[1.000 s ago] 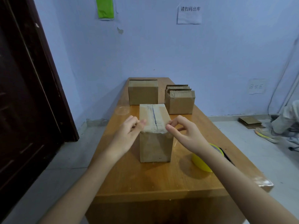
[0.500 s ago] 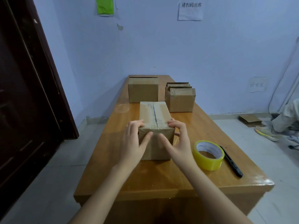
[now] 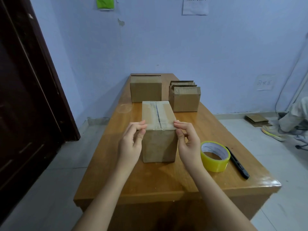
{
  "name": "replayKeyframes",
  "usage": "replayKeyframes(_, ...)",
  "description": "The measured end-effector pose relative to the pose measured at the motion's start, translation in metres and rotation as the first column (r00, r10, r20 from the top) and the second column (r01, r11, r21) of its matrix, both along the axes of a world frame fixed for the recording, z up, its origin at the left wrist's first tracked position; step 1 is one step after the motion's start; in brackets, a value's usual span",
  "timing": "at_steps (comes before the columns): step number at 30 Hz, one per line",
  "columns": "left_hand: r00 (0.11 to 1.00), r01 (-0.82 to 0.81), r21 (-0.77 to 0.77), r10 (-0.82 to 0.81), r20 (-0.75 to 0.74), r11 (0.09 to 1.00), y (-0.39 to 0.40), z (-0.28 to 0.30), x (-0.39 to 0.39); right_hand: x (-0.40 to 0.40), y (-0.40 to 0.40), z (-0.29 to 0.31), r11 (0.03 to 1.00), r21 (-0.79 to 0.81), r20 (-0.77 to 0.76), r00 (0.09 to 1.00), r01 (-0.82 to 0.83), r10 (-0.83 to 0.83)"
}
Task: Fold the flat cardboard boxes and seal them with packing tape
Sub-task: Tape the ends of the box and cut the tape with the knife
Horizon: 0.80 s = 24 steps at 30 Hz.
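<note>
Item: taped box (image 3: 158,129), standing mid-desk (image 3: 166,177), seam already sealed. Left hand (image 3: 131,144) and right hand (image 3: 188,144) are pressing its near top corners, each grip curling round an edge. Step, by judgement: smoothing tape ends. Next is calling for setting it aside, taking flat cardboard (image 3: 184,88); tape roll (image 3: 215,155) is waiting just right.

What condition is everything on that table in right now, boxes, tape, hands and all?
Near box: upright, top flaps closed and taped along the seam.
Left hand: fingers curled at the box's left top edge, touching it.
Right hand: fingers curled at the box's right top edge, touching it.
Tape roll: lying flat, untouched.
Black pen: lying beside the roll.
Far left box: closed.
Far right box: holding flat cardboard sheets standing on edge.
</note>
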<state>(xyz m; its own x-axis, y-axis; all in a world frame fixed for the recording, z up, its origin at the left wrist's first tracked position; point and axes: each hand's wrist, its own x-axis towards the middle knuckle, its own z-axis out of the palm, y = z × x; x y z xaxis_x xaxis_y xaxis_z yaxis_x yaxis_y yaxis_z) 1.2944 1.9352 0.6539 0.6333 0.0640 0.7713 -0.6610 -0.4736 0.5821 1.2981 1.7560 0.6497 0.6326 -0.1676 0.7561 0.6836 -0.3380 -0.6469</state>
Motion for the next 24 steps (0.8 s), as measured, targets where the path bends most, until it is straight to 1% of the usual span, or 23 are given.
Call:
replayKeyframes(3,0.998,0.033,-0.046,-0.036,-0.049,0.998,0.000,0.002,-0.002,-0.002,0.001,0.002,1.000,0.002,-0.032,0.999,-0.026,0.026)
replayKeyframes(6,0.998,-0.041,-0.028,0.039,-0.052,0.999,-0.005,0.004,-0.003,-0.001,0.009,0.002,0.999,-0.018,-0.059,0.998,0.029,-0.030)
replayKeyframes(8,0.997,-0.060,-0.021,0.059,-0.049,0.998,-0.005,0.007,-0.003,0.001,0.009,0.003,0.997,-0.052,-0.060,0.997,0.053,-0.056)
replayKeyframes(11,0.998,-0.014,-0.010,0.014,-0.065,1.000,0.000,0.011,-0.004,0.001,0.001,0.004,0.996,-0.092,-0.066,0.998,0.010,-0.016)
replayKeyframes(13,0.997,0.010,0.030,-0.008,-0.071,0.999,0.001,0.013,-0.007,0.000,-0.008,0.009,0.993,-0.098,-0.098,0.993,-0.071,0.061)
replayKeyframes(14,0.997,-0.002,0.063,0.007,-0.071,0.998,-0.002,0.015,-0.010,-0.001,-0.012,0.013,0.989,-0.102,-0.131,0.987,-0.107,0.093)
replayKeyframes(17,0.986,-0.144,0.235,0.159,-0.049,0.961,-0.017,0.022,-0.021,-0.001,-0.019,0.033,0.983,-0.097,-0.285,0.950,-0.158,0.125)
replayKeyframes(19,0.966,-0.228,0.398,0.258,-0.022,0.889,-0.027,0.034,-0.028,0.001,-0.020,0.050,0.983,-0.114,-0.425,0.902,-0.143,0.082)
replayKeyframes(20,0.958,-0.247,0.465,0.287,-0.016,0.850,-0.029,0.044,-0.029,0.001,-0.019,0.060,0.980,-0.156,-0.509,0.860,-0.125,0.029)
replayKeyframes(22,0.935,-0.285,0.528,0.354,-0.033,0.800,-0.030,0.069,-0.024,0.001,-0.017,0.081,0.937,-0.330,-0.671,0.727,-0.116,-0.147)
replayKeyframes(23,0.914,-0.322,0.545,0.405,-0.035,0.774,-0.029,0.082,-0.016,0.001,-0.015,0.091,0.884,-0.448,-0.709,0.656,-0.132,-0.261)
replayKeyframes(24,0.890,-0.361,0.567,0.455,-0.027,0.741,-0.028,0.094,-0.003,0.000,-0.014,0.101,0.818,-0.558,-0.700,0.608,-0.140,-0.374)
